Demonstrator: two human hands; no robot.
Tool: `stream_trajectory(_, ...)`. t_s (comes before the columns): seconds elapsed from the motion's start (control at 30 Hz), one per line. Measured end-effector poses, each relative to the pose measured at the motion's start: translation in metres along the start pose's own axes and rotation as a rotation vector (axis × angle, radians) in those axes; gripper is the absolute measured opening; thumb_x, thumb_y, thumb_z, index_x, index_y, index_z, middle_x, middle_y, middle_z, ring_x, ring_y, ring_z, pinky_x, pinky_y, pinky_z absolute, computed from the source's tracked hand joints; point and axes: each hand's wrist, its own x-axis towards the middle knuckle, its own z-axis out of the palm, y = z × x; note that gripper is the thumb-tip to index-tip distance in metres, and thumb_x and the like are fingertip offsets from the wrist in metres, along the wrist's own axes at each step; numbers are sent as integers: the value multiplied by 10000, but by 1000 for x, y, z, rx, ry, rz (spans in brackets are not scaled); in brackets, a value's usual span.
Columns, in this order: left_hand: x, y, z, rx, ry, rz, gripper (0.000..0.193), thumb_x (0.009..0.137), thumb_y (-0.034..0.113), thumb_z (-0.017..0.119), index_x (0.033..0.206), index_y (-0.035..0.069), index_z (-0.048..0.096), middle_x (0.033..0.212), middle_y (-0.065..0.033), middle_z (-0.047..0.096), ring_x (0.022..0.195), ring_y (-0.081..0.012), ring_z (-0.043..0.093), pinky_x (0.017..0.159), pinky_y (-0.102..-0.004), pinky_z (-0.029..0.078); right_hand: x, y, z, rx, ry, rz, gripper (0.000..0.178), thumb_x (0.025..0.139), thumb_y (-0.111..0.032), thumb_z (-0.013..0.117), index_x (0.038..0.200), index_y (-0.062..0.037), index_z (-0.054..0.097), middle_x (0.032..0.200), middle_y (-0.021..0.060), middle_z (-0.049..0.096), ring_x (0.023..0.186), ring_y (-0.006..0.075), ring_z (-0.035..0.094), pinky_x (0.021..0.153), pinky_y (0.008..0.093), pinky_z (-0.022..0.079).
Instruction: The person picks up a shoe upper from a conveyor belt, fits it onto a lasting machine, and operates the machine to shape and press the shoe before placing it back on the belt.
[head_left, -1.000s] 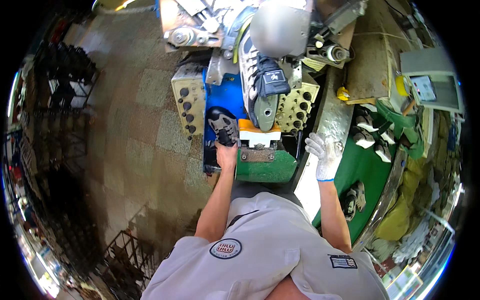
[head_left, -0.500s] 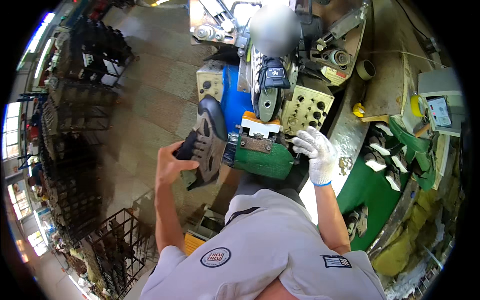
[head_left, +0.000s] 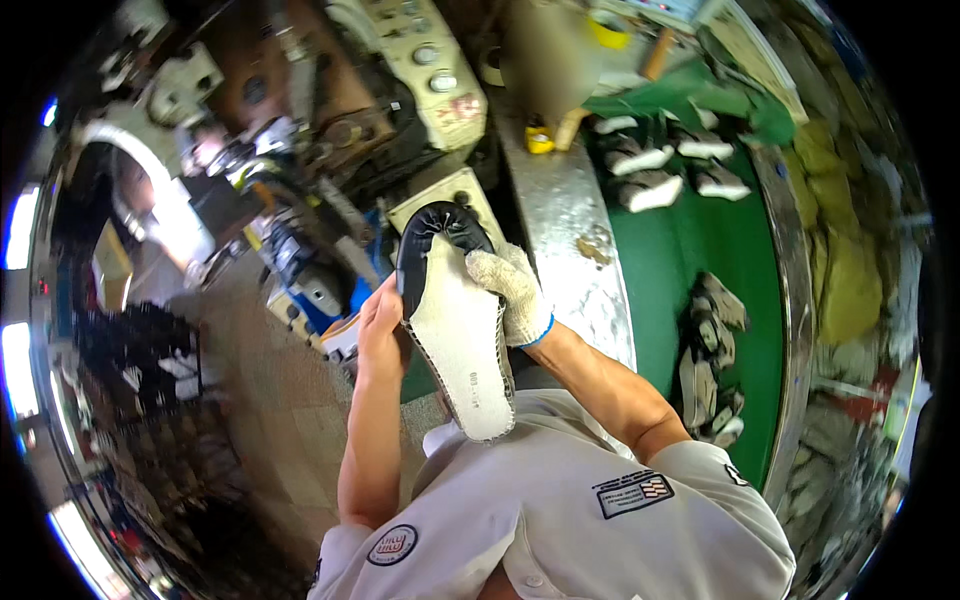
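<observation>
An unsoled shoe upper point(head_left: 455, 330) is held bottom up in front of my chest. Its pale insole faces me, stitching runs along the edge, and the black toe end with gathered folds points away. My bare left hand point(head_left: 382, 325) grips the shoe's left side near the toe, its fingertips hidden behind. On the opposite side, my right hand point(head_left: 512, 290) in a white knitted glove holds it, thumb lying on the insole's edge and fingers underneath. Beyond my left hand stands a machine point(head_left: 305, 270), blurred, with a dark shoe point(head_left: 280, 240) apparently in it.
To the right, a green-topped bench point(head_left: 655, 265) with a worn metal edge point(head_left: 575, 235) carries several shoe uppers point(head_left: 640, 170) at the back and more shoes point(head_left: 710, 350) nearer me. A yellow tape roll point(head_left: 540, 138) sits on the metal edge. Cream control boxes point(head_left: 450, 200) stand ahead; dark racks are at left.
My view has swung right toward the bench. The shoe, held by my left hand alone before, has come in front of me, turned bottom up, and my gloved right hand has taken hold of it.
</observation>
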Motion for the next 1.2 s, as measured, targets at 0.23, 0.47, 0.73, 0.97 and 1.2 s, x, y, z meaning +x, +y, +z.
stream_trajectory(0.23,48,-68,100,220,-149,-244,549,922,389,655,1224,-67,610,1096,-85,681,954,-155,629,848,-292,491,-76,-63,-72,-53,205,-272,620,831,-298,690,1339,25,540,1170,86,655,1010,141,619,899,284,511)
stream_trajectory(0.47,72,-160,173,199,-344,-481,546,958,391,607,1272,-56,583,1143,-76,650,990,-159,598,898,-305,466,-132,-84,-158,-79,553,-455,392,898,-246,675,1203,-7,615,992,15,662,868,85,608,786,242,508)
stream_trajectory(0.73,106,-252,236,447,-499,-609,527,985,410,610,1210,-66,614,1056,-115,665,935,-151,585,865,-306,465,-166,-112,-272,58,841,-318,240,904,-239,670,976,-12,706,857,33,693,761,113,640,718,280,530)
stream_trajectory(0.97,83,-260,197,859,-565,-628,433,947,158,694,1297,-69,578,1253,-189,657,1180,-233,624,1034,-339,464,-171,-172,-447,-1172,1376,480,985,833,-740,551,1353,94,502,1259,268,641,1179,369,630,978,430,497)
stream_trajectory(1.2,55,-222,63,844,-125,-582,285,966,89,659,1200,-72,639,1071,-128,718,972,-164,683,838,-277,535,-14,-164,-494,-1216,1158,354,951,790,-681,679,1326,80,486,1233,307,630,1164,407,624,976,458,496)
